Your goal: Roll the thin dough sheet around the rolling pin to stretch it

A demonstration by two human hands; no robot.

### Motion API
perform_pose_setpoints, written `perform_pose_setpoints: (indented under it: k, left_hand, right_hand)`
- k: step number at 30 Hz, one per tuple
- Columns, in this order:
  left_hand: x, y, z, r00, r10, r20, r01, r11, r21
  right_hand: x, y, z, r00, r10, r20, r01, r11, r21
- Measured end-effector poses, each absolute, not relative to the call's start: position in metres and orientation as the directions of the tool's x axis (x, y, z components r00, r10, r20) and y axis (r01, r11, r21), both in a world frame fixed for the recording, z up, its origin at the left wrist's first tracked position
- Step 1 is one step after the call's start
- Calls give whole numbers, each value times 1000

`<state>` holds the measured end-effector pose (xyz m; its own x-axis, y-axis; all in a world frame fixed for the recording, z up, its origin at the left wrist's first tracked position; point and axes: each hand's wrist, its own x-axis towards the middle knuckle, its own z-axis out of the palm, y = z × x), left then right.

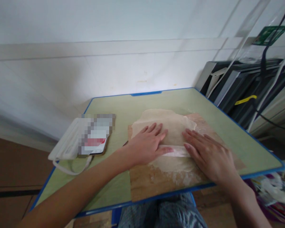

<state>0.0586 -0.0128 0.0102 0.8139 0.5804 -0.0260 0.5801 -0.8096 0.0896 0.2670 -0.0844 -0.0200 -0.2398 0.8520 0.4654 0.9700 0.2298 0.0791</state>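
Observation:
A wide, thin sheet of dough (166, 122) lies on a floured wooden board (154, 185). Across the dough runs a pale, flour-dusted rolling pin (179, 152), of which only the middle stretch shows between my hands. My left hand (150, 142) lies palm down over its left part, fingers stretched forward above the dough. Over the right part rests my right hand (206, 152), also palm down, with its fingers extended toward the left. The pin's ends are mostly hidden under my hands.
The board rests on a green-topped folding table (175, 97) with a blue edge. On the left are a phone (97, 136) and a white pouch (66, 139) with a strap. Dark flat panels (247, 85) and hanging cables stand at right. A white wall (123, 69) rises behind.

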Motion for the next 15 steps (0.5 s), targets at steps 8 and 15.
perform_pose_setpoints:
  k: [8, 15]
  left_hand:
    - [61, -40, 11, 842, 538, -26, 538, -837, 98]
    - [62, -5, 13, 762, 647, 4, 638, -753, 162]
  right_hand:
    - [267, -123, -27, -285, 835, 470, 957, 278, 86]
    - [272, -76, -20, -280, 852, 442, 960, 261, 105]
